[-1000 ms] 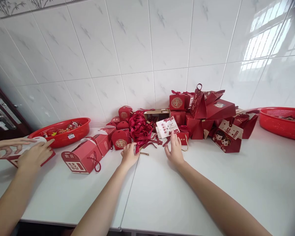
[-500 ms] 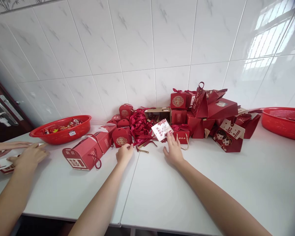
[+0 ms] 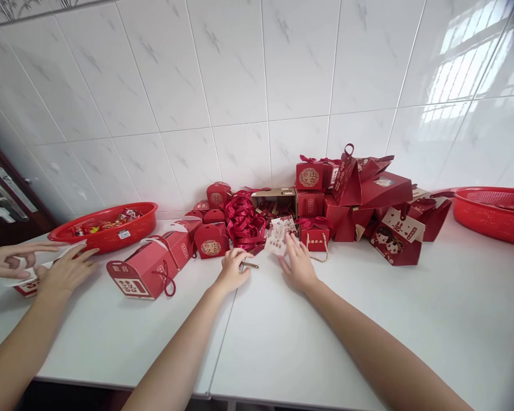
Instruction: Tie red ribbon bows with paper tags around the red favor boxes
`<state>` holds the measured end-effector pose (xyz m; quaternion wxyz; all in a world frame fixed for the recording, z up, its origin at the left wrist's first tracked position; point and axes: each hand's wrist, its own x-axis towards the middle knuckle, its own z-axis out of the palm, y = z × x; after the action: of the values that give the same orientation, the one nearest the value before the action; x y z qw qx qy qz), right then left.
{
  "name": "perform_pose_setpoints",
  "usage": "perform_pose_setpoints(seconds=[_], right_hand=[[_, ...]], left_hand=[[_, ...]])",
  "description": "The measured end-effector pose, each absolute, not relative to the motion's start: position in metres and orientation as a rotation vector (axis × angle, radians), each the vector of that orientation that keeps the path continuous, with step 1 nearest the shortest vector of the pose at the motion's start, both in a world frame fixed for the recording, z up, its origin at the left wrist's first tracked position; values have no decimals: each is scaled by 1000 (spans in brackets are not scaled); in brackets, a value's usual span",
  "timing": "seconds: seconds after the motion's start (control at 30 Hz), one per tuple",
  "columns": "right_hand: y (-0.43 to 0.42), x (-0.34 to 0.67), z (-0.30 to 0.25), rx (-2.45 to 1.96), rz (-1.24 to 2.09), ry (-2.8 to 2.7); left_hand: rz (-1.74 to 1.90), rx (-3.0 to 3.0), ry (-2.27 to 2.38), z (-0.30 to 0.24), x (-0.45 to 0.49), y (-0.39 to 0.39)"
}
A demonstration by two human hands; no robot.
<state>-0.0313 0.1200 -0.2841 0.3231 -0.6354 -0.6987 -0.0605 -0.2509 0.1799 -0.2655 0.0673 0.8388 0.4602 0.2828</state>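
My left hand [image 3: 235,271] is in front of the ribbon pile, its fingers curled around one end of a thin gold-brown strip [image 3: 251,265]. My right hand [image 3: 297,262] holds a white card with red print [image 3: 277,235] by its right side, in front of the open cardboard box [image 3: 278,194]. Shiny dark-red ribbons [image 3: 242,220] lie heaped behind my hands. Just right of the card stands a small red gift box with a rope handle [image 3: 317,237]. Left of the ribbons is a red box with a round gold emblem [image 3: 211,242].
A co-worker's hands [image 3: 64,271] work on a red-and-white box [image 3: 27,289] at the left. Nearby are a red basin of sweets [image 3: 111,242] and upright red boxes [image 3: 139,268]. Stacked red boxes [image 3: 388,191] and a red plastic basket [image 3: 497,217] stand at the right.
My left hand has shifted right, from the ribbon edge to the gold-brown strip. The card in my right hand has come lower. The co-worker's hands have moved a little right and changed pose.
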Motion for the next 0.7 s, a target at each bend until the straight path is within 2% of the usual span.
perform_pose_setpoints(seconds=[0.1,0.2,0.37,0.53,0.7], right_hand=[[118,-33,-283,-1661,-225,-1738],[117,-35,-282,-1752,-134,-1793],[119,-33,-281,-1761,-302,-1710],[124,-32,-292,-2048,-54,-1573],[118,-36,-289,-1918,-213,-1555]], left_hand=[[839,2521,1394,-269,-250,182],[805,2496,1411,-272,-251,186],[848,2464,1424,-274,-252,189],[1006,2359,1470,-268,-249,191],[1082,2358,1348,-261,-238,181]])
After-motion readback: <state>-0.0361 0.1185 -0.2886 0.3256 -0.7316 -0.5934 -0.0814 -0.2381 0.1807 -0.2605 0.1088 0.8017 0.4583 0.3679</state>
